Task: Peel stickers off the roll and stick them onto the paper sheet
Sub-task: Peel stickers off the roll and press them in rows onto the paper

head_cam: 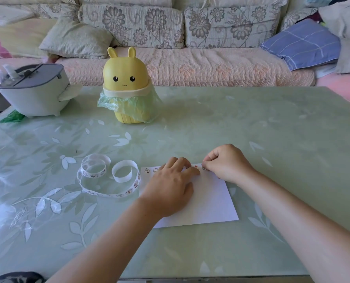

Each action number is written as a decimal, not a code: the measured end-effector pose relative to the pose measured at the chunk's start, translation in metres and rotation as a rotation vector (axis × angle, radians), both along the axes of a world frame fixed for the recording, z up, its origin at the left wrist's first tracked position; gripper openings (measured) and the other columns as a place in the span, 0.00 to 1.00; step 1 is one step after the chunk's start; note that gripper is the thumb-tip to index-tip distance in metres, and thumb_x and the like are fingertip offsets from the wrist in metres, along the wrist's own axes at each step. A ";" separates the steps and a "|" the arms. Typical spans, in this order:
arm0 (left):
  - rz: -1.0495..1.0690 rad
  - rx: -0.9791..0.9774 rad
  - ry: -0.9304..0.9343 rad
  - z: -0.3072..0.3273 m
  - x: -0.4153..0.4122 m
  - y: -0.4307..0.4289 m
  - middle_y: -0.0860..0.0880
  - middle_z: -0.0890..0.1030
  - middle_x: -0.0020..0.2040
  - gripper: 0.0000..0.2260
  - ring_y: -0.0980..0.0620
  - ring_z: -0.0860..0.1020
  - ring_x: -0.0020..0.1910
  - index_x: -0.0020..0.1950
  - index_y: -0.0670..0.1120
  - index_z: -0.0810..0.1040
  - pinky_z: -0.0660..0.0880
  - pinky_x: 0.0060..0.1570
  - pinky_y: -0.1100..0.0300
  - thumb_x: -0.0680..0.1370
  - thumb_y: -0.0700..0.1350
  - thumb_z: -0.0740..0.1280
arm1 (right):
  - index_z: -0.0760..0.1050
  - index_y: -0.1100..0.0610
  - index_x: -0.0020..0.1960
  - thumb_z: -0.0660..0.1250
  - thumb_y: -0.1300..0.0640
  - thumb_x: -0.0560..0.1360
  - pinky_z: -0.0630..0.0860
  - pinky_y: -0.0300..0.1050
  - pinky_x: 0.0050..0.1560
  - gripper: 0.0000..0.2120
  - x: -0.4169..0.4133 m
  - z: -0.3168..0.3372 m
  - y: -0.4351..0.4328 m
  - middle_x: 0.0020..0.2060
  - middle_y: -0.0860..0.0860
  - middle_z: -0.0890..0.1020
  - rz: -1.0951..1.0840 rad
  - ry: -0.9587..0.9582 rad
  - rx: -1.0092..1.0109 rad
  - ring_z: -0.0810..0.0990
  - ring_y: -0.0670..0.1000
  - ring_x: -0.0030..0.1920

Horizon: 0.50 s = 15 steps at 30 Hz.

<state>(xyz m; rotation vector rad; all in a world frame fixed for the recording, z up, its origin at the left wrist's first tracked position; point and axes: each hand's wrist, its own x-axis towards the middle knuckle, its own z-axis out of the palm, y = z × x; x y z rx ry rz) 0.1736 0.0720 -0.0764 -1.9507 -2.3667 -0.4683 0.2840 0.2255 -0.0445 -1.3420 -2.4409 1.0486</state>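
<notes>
With its grip pinched on a sticker (203, 168) at the far right corner of the paper sheet (210, 201), the right hand (226, 163) sat just beside the open left hand (170, 186), which pressed the sheet flat, while the roll (108, 178) lay to the left on the surface (251, 129).

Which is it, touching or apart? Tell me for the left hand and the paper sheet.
Touching. The head view shows the left hand lying flat on the paper sheet, covering its left part.
</notes>
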 end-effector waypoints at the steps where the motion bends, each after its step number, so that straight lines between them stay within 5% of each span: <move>1: 0.001 -0.001 0.006 0.000 0.000 0.000 0.53 0.74 0.58 0.22 0.49 0.71 0.57 0.63 0.55 0.76 0.65 0.48 0.60 0.74 0.50 0.52 | 0.83 0.49 0.34 0.71 0.55 0.68 0.79 0.41 0.37 0.05 -0.001 0.000 -0.001 0.31 0.43 0.83 -0.002 -0.026 0.025 0.81 0.45 0.34; 7: 0.028 0.000 0.042 0.002 0.006 0.003 0.51 0.74 0.56 0.22 0.48 0.72 0.52 0.65 0.54 0.74 0.72 0.48 0.55 0.74 0.49 0.52 | 0.82 0.46 0.40 0.73 0.49 0.69 0.74 0.40 0.37 0.02 -0.007 0.011 -0.005 0.40 0.42 0.83 -0.030 -0.225 0.182 0.82 0.50 0.42; 11: 0.063 0.004 0.081 0.001 0.010 0.009 0.51 0.74 0.53 0.22 0.48 0.72 0.50 0.64 0.54 0.75 0.72 0.46 0.55 0.74 0.49 0.52 | 0.81 0.48 0.50 0.75 0.39 0.66 0.76 0.42 0.43 0.18 -0.005 0.017 -0.005 0.45 0.46 0.83 -0.041 -0.313 0.260 0.82 0.53 0.47; 15: 0.084 0.030 0.117 0.000 0.013 0.011 0.50 0.75 0.50 0.20 0.47 0.72 0.45 0.61 0.52 0.78 0.71 0.41 0.56 0.73 0.48 0.54 | 0.80 0.47 0.50 0.73 0.40 0.70 0.76 0.44 0.44 0.15 0.004 0.012 -0.004 0.49 0.46 0.82 -0.015 -0.257 0.239 0.81 0.53 0.48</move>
